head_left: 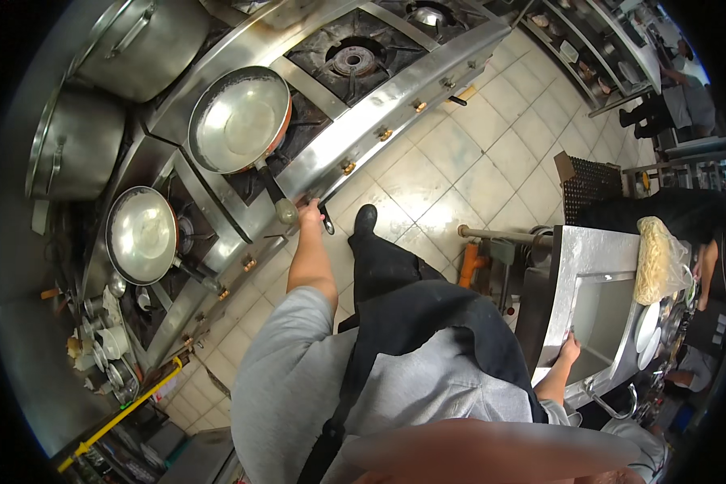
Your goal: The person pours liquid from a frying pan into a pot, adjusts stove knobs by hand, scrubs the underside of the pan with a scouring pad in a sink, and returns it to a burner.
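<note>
My left hand [310,212] reaches to the front edge of the stove [315,153], its fingers closed on or against a small dark handle [328,223] there. Close by, the handle of a large frying pan [240,121] sticks out over the edge; my hand is apart from it. That pan sits on a burner and looks bare inside. A second frying pan [142,235] stands on a burner to its left. On the other side, my right hand [570,348] is at the near rim of a metal sink [563,302], fingers curled and partly hidden.
Two big stockpots [141,52] [77,145] stand behind the pans. A bare burner [353,61] lies farther along the stove. Beyond the sink are a bag of pale noodle-like food [657,262] and white plates [647,325]. Other people work at the right. A yellow pipe [125,413] runs at lower left.
</note>
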